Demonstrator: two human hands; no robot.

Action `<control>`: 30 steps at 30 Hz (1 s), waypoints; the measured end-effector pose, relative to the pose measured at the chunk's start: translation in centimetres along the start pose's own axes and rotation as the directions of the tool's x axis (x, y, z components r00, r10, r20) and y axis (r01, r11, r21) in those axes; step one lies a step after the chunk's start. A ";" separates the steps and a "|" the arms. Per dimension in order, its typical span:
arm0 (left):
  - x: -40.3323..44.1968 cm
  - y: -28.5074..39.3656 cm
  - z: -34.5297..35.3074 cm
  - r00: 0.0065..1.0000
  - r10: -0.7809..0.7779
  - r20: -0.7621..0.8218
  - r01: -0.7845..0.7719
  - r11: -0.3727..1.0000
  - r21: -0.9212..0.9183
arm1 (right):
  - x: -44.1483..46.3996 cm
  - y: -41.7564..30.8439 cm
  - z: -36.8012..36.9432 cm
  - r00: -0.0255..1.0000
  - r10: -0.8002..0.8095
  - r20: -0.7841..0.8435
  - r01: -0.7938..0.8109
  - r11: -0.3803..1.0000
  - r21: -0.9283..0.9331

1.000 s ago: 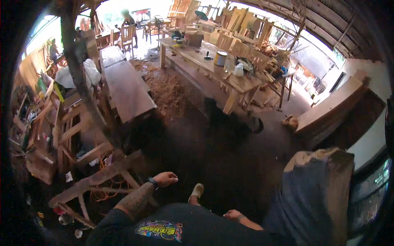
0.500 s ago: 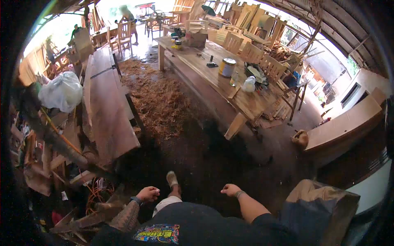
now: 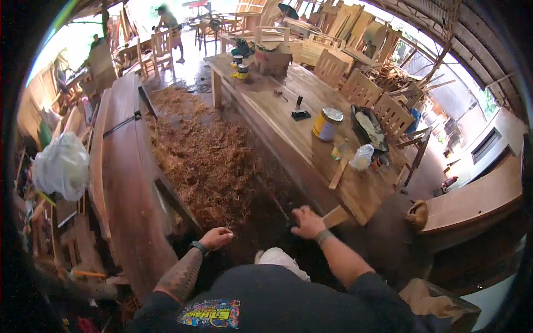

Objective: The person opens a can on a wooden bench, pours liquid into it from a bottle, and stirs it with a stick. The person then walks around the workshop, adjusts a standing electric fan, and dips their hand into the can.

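My left hand (image 3: pixel 217 238), with a dark watch on its wrist, is closed in the air near the end of a long reddish-brown wooden slab (image 3: pixel 125 166). A tiny whitish spot shows at its fingertips, too small to name. My right hand (image 3: pixel 308 223) reaches forward with its fingers apart, holding nothing that I can see. It is close to the near end of the long wooden table (image 3: pixel 277 119); whether it touches the table leg (image 3: pixel 335 216) I cannot tell. On the tabletop stand a yellow-labelled can (image 3: pixel 327 123), a small bottle (image 3: pixel 338 149) and a knotted clear plastic bag (image 3: pixel 362 157).
Wood shavings (image 3: pixel 205 155) cover the floor between slab and table. A white plastic bag (image 3: pixel 63 165) hangs at left above scrap wood. Slatted chair backs (image 3: pixel 358 89) line the table's far side. A cardboard-coloured panel (image 3: pixel 472 208) lies at right. A person (image 3: pixel 169 30) stands far back.
The table and slab are nearer as I have moved forward. My right hand has stretched out and its fingers have spread. My left hand stays closed.
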State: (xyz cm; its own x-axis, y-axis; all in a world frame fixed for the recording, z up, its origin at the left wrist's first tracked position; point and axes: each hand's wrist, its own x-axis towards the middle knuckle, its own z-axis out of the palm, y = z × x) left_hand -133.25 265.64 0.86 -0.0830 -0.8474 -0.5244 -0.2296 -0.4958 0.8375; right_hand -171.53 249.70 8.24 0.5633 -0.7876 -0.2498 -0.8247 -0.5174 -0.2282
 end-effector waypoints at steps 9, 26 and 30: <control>15.5 -6.5 -8.5 0.974 -0.001 -0.226 0.090 0.919 0.383 | 33.9 18.5 -20.5 0.876 0.364 -0.316 -0.411 0.907 -0.096; 14.1 -15.3 -8.3 0.878 -0.471 -0.083 0.476 0.845 0.244 | 49.8 33.5 -25.5 0.756 0.654 -0.019 -0.655 0.756 -0.009; 20.6 -16.7 -13.5 0.956 -0.293 0.014 0.279 0.922 0.270 | 50.1 32.8 -29.4 0.736 0.674 -0.066 -0.661 0.736 0.143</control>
State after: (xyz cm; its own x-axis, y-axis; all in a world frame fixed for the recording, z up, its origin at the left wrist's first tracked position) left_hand -118.02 253.95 -21.86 -0.0253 -0.6623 -0.7488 -0.4969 -0.6416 0.5843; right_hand -171.85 183.38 15.92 -0.1445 -0.9505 -0.2752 -0.9725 0.1878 -0.1377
